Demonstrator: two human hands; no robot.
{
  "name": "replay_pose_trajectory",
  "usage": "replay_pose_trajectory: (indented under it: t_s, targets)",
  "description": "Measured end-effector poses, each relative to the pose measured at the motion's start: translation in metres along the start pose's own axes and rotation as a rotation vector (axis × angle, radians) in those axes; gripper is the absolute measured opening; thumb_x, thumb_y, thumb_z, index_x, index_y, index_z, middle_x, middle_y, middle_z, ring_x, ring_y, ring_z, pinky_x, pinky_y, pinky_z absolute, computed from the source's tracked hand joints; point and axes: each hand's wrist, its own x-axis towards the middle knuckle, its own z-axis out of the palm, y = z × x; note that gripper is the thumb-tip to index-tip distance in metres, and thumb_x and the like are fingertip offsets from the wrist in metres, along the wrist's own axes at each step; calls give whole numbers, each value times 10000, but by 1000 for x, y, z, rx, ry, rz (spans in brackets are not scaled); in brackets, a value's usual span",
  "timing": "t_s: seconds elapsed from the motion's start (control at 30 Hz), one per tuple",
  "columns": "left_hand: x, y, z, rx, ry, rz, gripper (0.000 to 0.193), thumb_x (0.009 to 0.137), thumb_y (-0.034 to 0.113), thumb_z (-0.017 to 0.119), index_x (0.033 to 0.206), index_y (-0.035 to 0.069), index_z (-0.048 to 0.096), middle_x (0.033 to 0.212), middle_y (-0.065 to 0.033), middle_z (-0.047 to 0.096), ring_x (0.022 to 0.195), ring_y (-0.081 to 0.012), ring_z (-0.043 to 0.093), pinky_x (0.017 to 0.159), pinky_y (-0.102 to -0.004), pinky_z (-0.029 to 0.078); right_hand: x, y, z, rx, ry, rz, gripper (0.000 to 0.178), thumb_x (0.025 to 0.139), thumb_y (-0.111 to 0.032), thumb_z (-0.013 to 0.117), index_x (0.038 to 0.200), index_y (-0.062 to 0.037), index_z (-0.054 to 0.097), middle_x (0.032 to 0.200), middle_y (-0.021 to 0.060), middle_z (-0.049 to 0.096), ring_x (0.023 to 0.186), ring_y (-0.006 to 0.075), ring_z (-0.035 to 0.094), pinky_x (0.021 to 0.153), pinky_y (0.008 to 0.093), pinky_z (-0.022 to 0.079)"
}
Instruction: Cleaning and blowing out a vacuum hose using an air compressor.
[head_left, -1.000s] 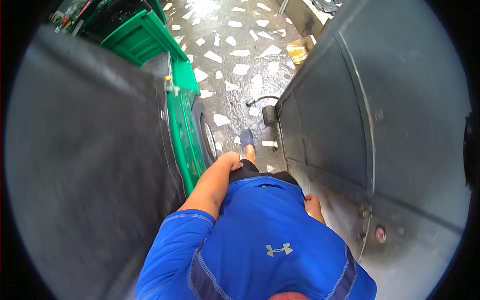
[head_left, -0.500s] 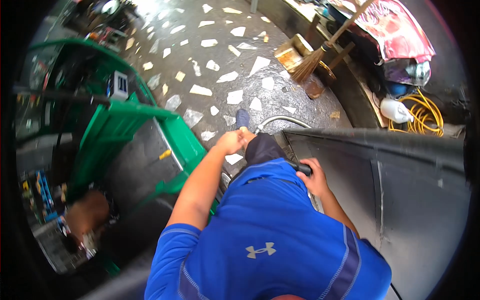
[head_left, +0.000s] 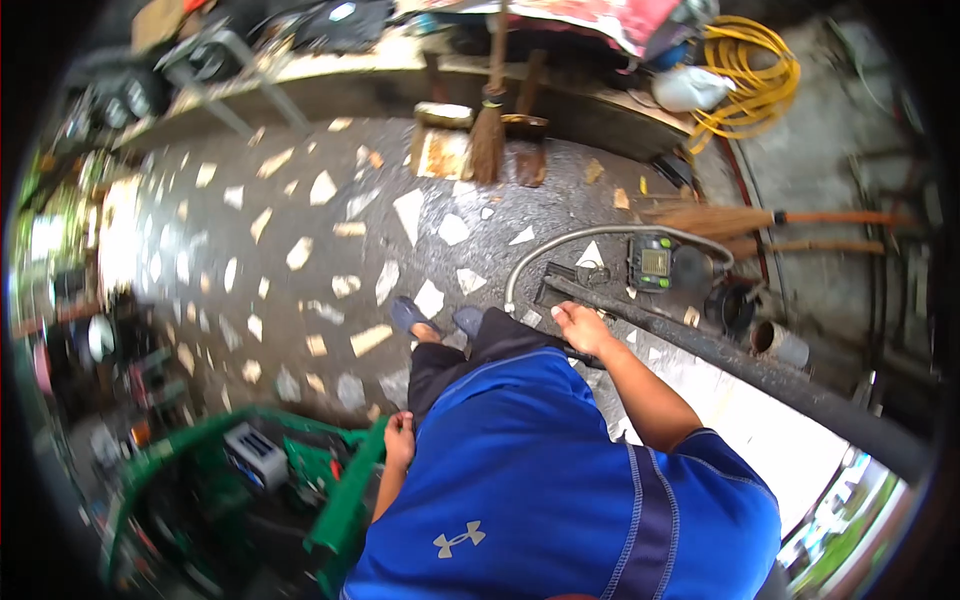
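My left hand (head_left: 400,440) hangs at my left hip, beside the edge of a green machine body (head_left: 345,505). Its fingers are curled in, and nothing shows in them. My right hand (head_left: 585,330) is stretched forward, fingers extended and apart, holding nothing I can see. Just past its fingertips runs a long dark metal bar (head_left: 690,335); whether they touch I cannot tell. A black handle partly shows below that hand. A grey flexible hose (head_left: 560,236) curves around the bar's end toward a dark device with a small green-edged display (head_left: 655,262).
A straw broom (head_left: 487,145) and dustpans (head_left: 442,150) lean against a low ledge ahead. A coiled yellow hose (head_left: 750,75) and white jug (head_left: 690,90) lie at far right. Another broom (head_left: 720,215) lies below them. A grey box (head_left: 256,455) sits in the green machine.
My view and body have turned to the right. The right hand has left the black handle and reaches forward. The left hand has dropped from in front of me to my side.
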Motion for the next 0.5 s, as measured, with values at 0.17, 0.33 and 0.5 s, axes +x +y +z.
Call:
replay_pose_trajectory:
  t_s: [0.17,0.33,0.5]
  targets:
    - [137,103,-83,398,-396,116,411,1036,424,679,1172,40,739,1035,-182,786,981,-305,763,917,-418,569,-12,-3,50,70,102,148,614,1048,-563,523,1329,-42,686,1241,241,738,1257,429,650,1087,493,496]
    - [306,253,-188,966,-412,408,389,998,400,717,1129,35,743,1027,-178,794,995,-326,769,893,-449,587,-79,27,129,667,-148,511,926,994,-833,381,1303,-39,742,1301,209,736,1283,335,655,1127,421,460]
    - [392,398,-169,949,-80,573,367,993,360,716,1105,10,737,1030,-201,789,985,-364,764,891,-469,582,-129,-14,152,1037,-8,249,604,1045,-454,678,1343,71,685,1290,162,746,1205,208,658,1085,355,482]
